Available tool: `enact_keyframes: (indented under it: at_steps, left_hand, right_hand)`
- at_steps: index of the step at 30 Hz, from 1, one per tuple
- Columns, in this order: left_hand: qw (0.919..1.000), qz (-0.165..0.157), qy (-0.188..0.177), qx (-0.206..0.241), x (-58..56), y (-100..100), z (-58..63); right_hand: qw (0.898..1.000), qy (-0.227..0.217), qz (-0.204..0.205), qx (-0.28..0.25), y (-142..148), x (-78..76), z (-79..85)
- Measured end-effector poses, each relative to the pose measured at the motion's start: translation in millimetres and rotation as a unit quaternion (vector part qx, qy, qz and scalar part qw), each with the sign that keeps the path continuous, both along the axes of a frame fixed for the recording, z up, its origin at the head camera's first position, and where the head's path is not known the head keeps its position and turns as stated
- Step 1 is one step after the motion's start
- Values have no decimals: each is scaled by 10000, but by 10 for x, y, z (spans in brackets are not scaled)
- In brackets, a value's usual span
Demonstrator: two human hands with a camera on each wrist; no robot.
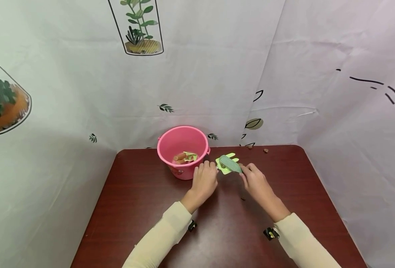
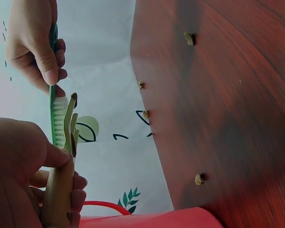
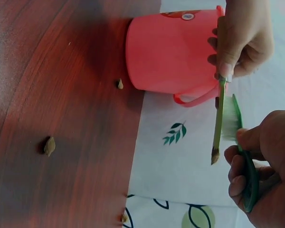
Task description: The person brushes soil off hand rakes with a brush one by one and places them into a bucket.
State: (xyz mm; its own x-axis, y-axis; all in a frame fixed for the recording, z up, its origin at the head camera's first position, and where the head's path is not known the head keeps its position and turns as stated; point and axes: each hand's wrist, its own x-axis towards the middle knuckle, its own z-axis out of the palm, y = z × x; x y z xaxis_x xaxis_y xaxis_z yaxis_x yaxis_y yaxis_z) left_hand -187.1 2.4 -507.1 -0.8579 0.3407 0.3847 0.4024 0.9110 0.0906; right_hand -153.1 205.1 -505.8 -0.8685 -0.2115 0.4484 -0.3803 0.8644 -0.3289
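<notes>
My left hand (image 1: 205, 178) grips the wooden handle (image 2: 58, 197) of a small hand fork, its flat yellow-green head (image 1: 225, 171) held over the table near the bucket. My right hand (image 1: 256, 182) holds a green scrubbing brush (image 1: 231, 164) by its handle, thumb along the back. The white bristles (image 2: 60, 121) press against the face of the fork head, as both wrist views show. Brown dirt (image 3: 215, 156) clings to the tine tips. Beside my left hand stands a pink bucket (image 1: 182, 128) with wooden-handled, light green tools (image 1: 184, 157) inside.
Small brown clumps (image 3: 49, 146) lie scattered on the dark red-brown table (image 1: 144, 201), some by its back edge. A white printed cloth (image 1: 211, 74) hangs close behind the table and along both sides.
</notes>
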Motion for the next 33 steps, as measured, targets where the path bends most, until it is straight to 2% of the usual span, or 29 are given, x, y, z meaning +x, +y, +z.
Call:
enact_keyframes:
  at_steps: [6, 16, 33]
  left_hand:
    - [10000, 43, -25, 71, 8, -27, 11]
    - [9998, 57, -178, 117, 4, -69, 20]
    - [9998, 77, 4, 164, 34, -170, 7]
  right_hand:
    - [9997, -11, -248, -67, 76, -34, -4]
    - [9994, 206, -217, -172, 126, -73, -35]
    - [9986, 90, -466, -220, 306, -140, -73]
